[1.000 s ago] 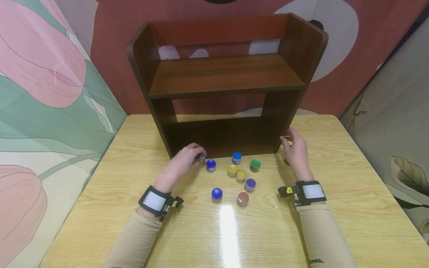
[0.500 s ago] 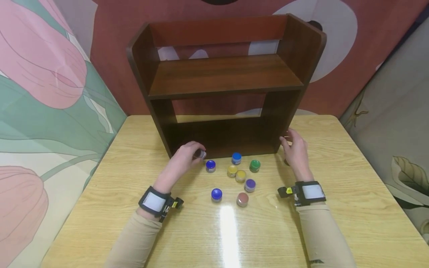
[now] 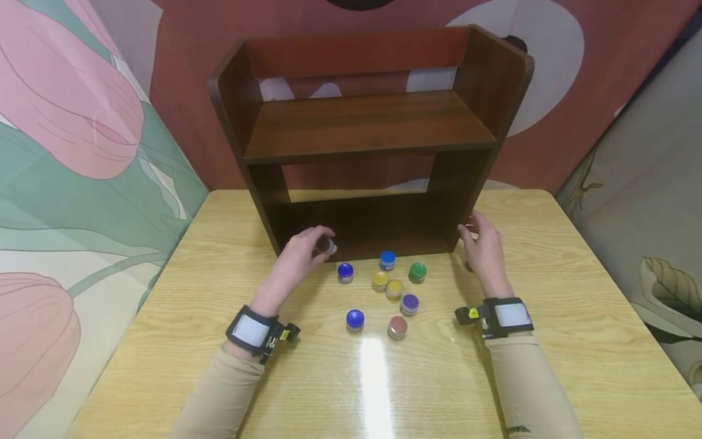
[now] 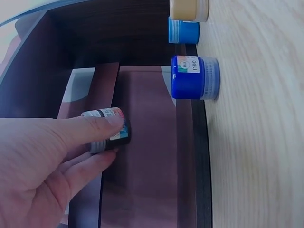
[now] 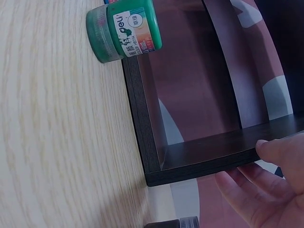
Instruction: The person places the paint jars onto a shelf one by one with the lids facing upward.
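Observation:
My left hand pinches a small black paint jar between thumb and fingers. It is held up at the front of the lower compartment of a dark brown wooden shelf, near its left side, and lies tilted in the grip. My right hand grips the front edge of the shelf's right side panel; the thumb is on the inner side and the fingers are outside. Closest to the left hand on the table is a dark blue paint jar.
Before the shelf stand a blue jar, a green jar, two yellow jars, a purple jar, a brown-pink jar and another dark blue jar. A dark jar stands outside the right panel.
My left hand has lifted the black jar a little and moved it toward the lower compartment, turning it in the fingers. The right hand has stayed at the side panel.

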Motion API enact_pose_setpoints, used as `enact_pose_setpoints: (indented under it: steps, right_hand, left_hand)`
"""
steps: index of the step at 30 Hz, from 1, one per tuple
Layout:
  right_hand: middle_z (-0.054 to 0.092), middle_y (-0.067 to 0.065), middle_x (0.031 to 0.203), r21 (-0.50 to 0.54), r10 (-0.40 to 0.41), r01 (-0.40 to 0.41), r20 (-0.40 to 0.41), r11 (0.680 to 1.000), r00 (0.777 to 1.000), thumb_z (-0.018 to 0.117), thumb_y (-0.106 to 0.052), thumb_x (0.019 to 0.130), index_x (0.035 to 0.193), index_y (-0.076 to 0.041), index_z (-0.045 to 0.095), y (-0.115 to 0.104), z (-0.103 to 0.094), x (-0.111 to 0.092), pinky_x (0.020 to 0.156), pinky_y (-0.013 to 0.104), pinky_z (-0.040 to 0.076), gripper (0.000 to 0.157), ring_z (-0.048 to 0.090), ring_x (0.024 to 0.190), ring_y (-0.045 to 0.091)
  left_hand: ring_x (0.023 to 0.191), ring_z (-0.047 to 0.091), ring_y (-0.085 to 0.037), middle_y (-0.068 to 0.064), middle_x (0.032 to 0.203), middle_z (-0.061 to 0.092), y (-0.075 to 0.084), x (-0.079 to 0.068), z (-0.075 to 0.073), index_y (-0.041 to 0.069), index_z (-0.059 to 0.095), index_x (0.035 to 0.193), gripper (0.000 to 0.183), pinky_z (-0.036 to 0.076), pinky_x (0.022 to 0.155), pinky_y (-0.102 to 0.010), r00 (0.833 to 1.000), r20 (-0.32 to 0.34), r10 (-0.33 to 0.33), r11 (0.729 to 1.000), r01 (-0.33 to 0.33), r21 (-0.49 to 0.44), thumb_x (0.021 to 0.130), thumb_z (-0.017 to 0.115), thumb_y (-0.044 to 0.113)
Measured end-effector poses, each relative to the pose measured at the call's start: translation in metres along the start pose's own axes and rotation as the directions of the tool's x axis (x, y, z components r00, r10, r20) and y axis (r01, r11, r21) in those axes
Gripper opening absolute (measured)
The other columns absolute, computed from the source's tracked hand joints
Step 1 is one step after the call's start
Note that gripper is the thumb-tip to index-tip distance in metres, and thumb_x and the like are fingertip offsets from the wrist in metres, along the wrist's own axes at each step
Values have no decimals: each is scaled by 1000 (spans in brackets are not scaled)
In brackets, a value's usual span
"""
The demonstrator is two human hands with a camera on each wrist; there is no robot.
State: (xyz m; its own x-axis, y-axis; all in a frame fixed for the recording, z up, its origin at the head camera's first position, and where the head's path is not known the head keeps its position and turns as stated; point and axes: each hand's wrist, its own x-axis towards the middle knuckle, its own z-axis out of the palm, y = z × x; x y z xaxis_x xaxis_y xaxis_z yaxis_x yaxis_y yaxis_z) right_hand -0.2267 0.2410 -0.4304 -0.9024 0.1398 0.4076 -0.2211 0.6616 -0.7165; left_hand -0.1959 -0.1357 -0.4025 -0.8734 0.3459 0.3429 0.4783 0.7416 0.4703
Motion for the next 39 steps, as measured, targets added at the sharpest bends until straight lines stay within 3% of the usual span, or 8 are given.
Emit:
enact_pose_setpoints:
  steps: [4, 11, 18, 24, 29, 35, 39]
  right_hand:
    - [64, 27, 121, -3, 0, 0, 1, 1000, 1000, 54, -13, 98, 133, 1, 54, 1, 1, 0, 87, 56, 54, 37, 63, 109, 43]
    - [64, 27, 121, 7, -2, 2, -4, 1000, 1000, 55, -12, 98, 132, 2, 55, 1, 0, 0, 87, 56, 54, 37, 63, 109, 43]
    - [64, 27, 120, 10, -4, 4, -2, 1000, 1000, 54, -12, 98, 131, 2, 55, 1, 0, 0, 87, 56, 54, 36, 63, 109, 43]
    - [64, 27, 121, -4, 2, -2, 6, 1000, 1000, 53, -13, 99, 133, 1, 54, -1, 0, 0, 88, 56, 54, 37, 63, 110, 43]
    - [64, 26, 121, -3, 5, -5, 2, 1000, 1000, 54, -12, 98, 132, 1, 55, -1, -1, 0, 88, 56, 54, 37, 63, 109, 42]
    - [65, 27, 120, -7, 7, -7, 0, 1000, 1000, 54, -12, 98, 132, 1, 55, 0, 0, 0, 88, 55, 54, 37, 63, 109, 42]
    - [64, 26, 121, -9, 10, -10, 2, 1000, 1000, 54, -13, 98, 132, 0, 55, 0, 0, 0, 88, 55, 54, 37, 63, 110, 42]
  left_hand:
    - [94, 66, -22, -10, 104, 69, 3, 1, -4, 8, 64, 113, 34, 59, 81, -36, 999, -41, -23, 997, 20, -69, 82, 76, 7]
    - [106, 65, -21, -8, 117, 67, 7, 1, -10, 11, 70, 117, 36, 56, 89, -33, 989, -138, 57, 983, -80, -164, 82, 75, 8]
    - [112, 63, -20, -7, 122, 65, 14, 1, -16, 12, 69, 124, 42, 54, 92, -30, 979, -184, 94, 960, -138, -245, 83, 74, 11]
    - [114, 63, -19, -7, 123, 65, 20, 0, -23, 12, 61, 130, 51, 54, 94, -30, 984, -179, 21, 938, -81, -336, 81, 76, 14]
    - [112, 65, -15, -3, 121, 67, 24, -2, -30, 15, 59, 126, 49, 53, 94, -30, 985, -171, -37, 923, -32, -383, 80, 77, 16]
    - [111, 65, -14, -2, 120, 68, 27, -4, -35, 17, 62, 125, 46, 53, 96, -37, 985, -166, -49, 906, -26, -422, 82, 77, 16]
    - [112, 65, -14, -2, 121, 68, 28, -4, -37, 17, 63, 126, 46, 52, 97, -36, 985, -168, -52, 897, -28, -440, 82, 76, 15]
